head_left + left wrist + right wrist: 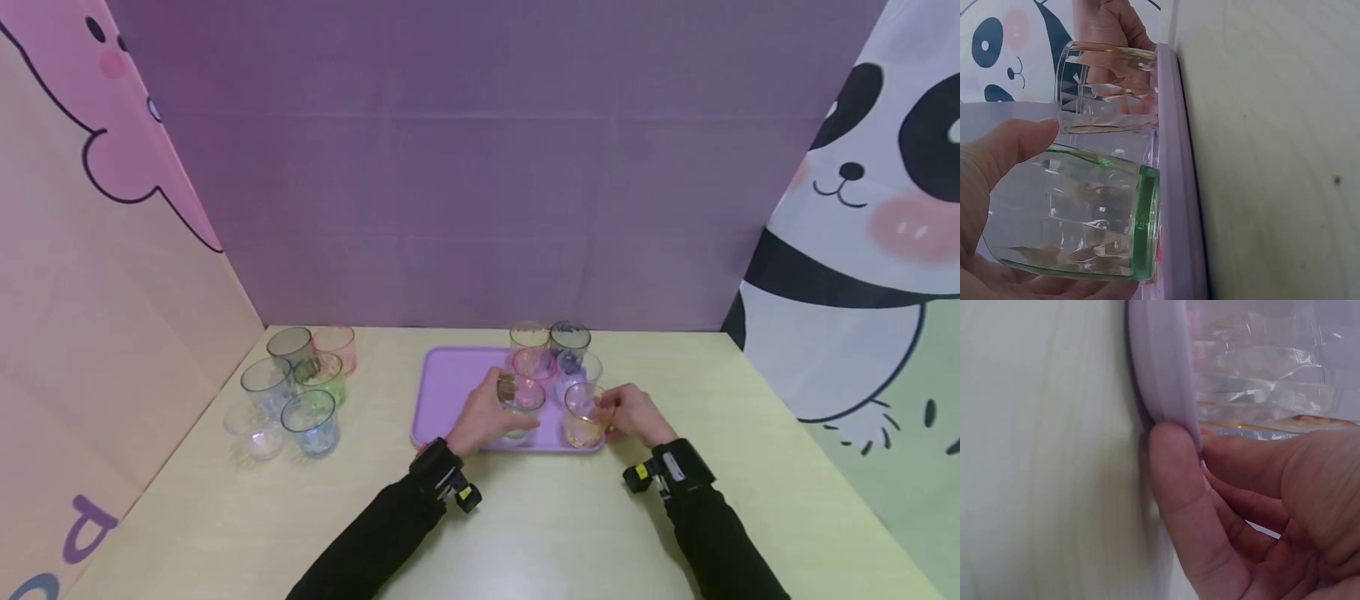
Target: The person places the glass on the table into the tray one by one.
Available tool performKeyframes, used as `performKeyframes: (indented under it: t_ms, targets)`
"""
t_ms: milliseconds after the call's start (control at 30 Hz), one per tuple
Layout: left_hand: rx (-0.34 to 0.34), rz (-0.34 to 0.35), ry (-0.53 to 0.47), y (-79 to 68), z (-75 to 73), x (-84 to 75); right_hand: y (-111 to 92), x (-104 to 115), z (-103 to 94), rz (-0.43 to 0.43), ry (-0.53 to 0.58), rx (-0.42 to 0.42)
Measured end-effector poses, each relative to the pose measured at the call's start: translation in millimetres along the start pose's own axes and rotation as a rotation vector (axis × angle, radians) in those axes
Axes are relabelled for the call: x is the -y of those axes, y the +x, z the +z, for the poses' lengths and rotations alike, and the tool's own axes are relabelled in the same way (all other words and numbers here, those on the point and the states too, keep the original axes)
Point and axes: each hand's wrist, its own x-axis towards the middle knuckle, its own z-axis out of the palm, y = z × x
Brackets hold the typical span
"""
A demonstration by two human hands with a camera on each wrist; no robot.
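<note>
A purple tray (450,387) lies on the table with several tinted glasses on its right part. My left hand (483,417) grips a green-tinted glass (1091,215) near the tray's front rim, thumb on one side and fingers round the other. To the right of it an amber-tinted glass (583,425) stands upright on the tray. My right hand (637,415) is beside that glass; in the right wrist view its thumb and a finger (1179,481) pinch the tray's rim near the corner. A pink glass (534,367) stands behind the green one.
More glasses stand behind on the tray, among them a yellowish one (529,335), a dark one (570,340) and a clear one (588,371). At the table's left, a separate group includes a blue glass (311,425), a green glass (322,379) and a red glass (337,346).
</note>
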Motion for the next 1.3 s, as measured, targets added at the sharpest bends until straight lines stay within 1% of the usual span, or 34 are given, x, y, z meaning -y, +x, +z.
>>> performKeyframes:
  t_ms: [67, 367, 700, 933, 1133, 1300]
  targets:
    - [0.004, 0.008, 0.018, -0.4, 1.2, -1.0, 0.7, -0.4, 0.0, 0.001, 0.004, -0.002]
    - [0.021, 0.036, 0.035, -2.7, 5.6, -0.6, 1.3, -0.5, -0.5, 0.009, 0.013, -0.005]
    - [0.062, 0.068, 0.006, -4.8, 8.6, 2.1, 0.9, -0.3, 0.7, 0.029, 0.013, -0.003]
    - [0.062, 0.082, -0.003, -4.4, 9.5, 2.9, 0.2, -3.0, 1.3, -0.041, -0.004, -0.015]
    - [0.068, 0.129, 0.006, -4.3, 9.8, 3.7, -0.4, -2.7, 1.2, -0.055, -0.008, -0.014]
    - [0.086, 0.134, -0.002, -4.1, 10.7, 5.0, 0.1, -2.4, 1.8, -0.043, -0.014, -0.018]
